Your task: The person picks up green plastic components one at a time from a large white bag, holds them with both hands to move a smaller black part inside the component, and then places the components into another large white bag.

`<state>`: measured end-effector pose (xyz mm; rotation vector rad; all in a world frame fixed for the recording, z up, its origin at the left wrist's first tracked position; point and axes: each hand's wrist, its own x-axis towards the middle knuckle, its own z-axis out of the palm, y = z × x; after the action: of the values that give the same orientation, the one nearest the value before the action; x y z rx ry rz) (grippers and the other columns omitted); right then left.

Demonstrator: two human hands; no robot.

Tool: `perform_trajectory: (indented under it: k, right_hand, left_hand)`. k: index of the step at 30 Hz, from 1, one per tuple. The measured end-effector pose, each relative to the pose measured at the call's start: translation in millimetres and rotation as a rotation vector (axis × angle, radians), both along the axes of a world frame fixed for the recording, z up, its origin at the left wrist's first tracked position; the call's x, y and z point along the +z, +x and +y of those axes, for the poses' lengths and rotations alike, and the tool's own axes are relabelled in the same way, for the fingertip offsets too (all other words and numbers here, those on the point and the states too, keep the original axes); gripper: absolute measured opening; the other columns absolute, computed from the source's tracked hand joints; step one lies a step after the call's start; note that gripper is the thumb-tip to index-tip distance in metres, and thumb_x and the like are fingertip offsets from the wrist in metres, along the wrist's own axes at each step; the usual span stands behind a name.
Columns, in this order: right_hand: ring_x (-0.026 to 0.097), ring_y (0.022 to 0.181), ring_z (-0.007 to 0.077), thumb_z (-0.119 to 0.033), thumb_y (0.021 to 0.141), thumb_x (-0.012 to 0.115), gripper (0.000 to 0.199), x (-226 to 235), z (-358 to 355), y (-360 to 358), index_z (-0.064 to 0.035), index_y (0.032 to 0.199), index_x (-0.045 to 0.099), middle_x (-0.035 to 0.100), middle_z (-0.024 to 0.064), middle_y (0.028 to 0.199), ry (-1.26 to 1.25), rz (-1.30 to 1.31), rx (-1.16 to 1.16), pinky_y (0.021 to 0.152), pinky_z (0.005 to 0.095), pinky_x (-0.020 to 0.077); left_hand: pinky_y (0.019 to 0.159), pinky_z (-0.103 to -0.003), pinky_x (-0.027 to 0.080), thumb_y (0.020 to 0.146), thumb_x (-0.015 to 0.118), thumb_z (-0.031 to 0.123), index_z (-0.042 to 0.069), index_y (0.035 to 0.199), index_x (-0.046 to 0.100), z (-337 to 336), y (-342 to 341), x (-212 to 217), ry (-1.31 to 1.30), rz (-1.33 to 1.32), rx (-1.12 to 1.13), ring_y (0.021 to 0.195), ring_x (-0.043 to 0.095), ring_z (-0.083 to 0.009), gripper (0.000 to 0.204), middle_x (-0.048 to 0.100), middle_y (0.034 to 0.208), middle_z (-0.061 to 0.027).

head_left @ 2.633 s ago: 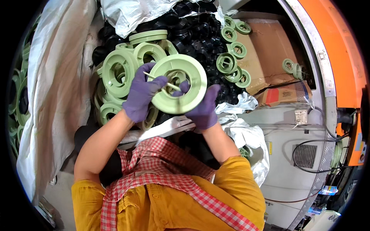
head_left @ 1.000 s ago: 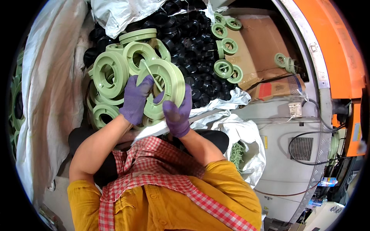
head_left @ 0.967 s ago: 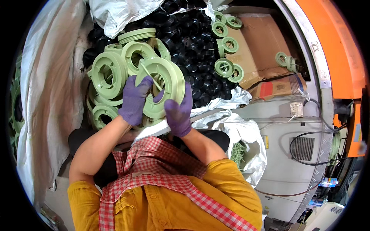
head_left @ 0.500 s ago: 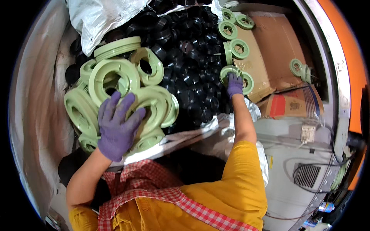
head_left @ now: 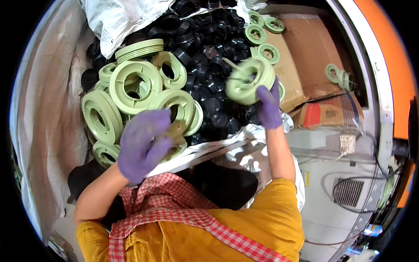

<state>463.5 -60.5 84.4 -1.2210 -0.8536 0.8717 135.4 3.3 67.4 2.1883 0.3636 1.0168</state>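
Fingers (head_left: 159, 117) of the left hand (head_left: 143, 146) were parted from the thumb in a loose, fairly wide spread, blurred, with nothing clearly gripped between them. They lay over the near edge of the heap of large green rings (head_left: 116, 91); whether they touched one could not be told. From those fingers, the green ring (head_left: 249, 90) being handled lay well apart, up and to the right, with a bed of black round parts (head_left: 212, 105) stretching between. That ring hung tilted and blurred above the right edge of the black parts, and a thin green rod (head_left: 231, 64) stuck out from it toward the upper left. Nearer by far was the right hand (head_left: 269, 108), closed on the ring's right-hand, near rim with the thumb across its edge; the other fingertips were hidden. Just beyond, small green rings (head_left: 268, 46) sat along the edge of the brown cardboard (head_left: 310, 56).
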Motion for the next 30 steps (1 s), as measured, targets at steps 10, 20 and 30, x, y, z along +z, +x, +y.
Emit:
perform_trajectory:
  k: [10, 20, 30]
  right_hand:
    - [0.049, 0.108, 0.0187, -0.015, 0.068, 0.066, 0.078, 14, -48, -188, -0.0018, 0.133, 0.027, 0.050, 0.0094, 0.115, 0.120, 0.251, 0.444, 0.093, 0.0337, 0.0407]
    - [0.056, 0.083, 0.0131, -0.015, 0.092, 0.045, 0.037, 15, -31, -150, -0.0030, 0.126, 0.036, 0.053, 0.0049, 0.100, 0.111, -0.012, 0.294, 0.081, 0.0273, 0.0475]
    - [0.060, 0.085, 0.0239, -0.018, 0.071, 0.070, 0.056, -110, -17, 173, -0.0057, 0.122, 0.051, 0.064, 0.0109, 0.090, -0.339, -0.610, -1.049, 0.079, 0.0321, 0.0468]
  left_hand:
    - [0.076, -0.026, 0.050, 0.092, 0.049, 0.025, 0.000, 0.115, 0.050, -31, 12, 13, -1.392, -0.331, 0.124, 0.092, 0.057, -0.0120, 0.035, 0.057, 0.105, -0.0104]
    - [0.081, -0.030, 0.051, 0.089, 0.056, 0.015, 0.005, 0.130, 0.034, -30, 25, 23, -1.420, -0.484, 0.082, 0.097, 0.057, -0.0168, 0.047, 0.054, 0.112, -0.0097]
    - [0.094, -0.028, 0.040, 0.085, 0.061, 0.009, -0.002, 0.134, 0.038, 76, -17, 30, -0.582, -0.029, 0.677, 0.109, 0.051, -0.0181, 0.055, 0.051, 0.124, -0.0144]
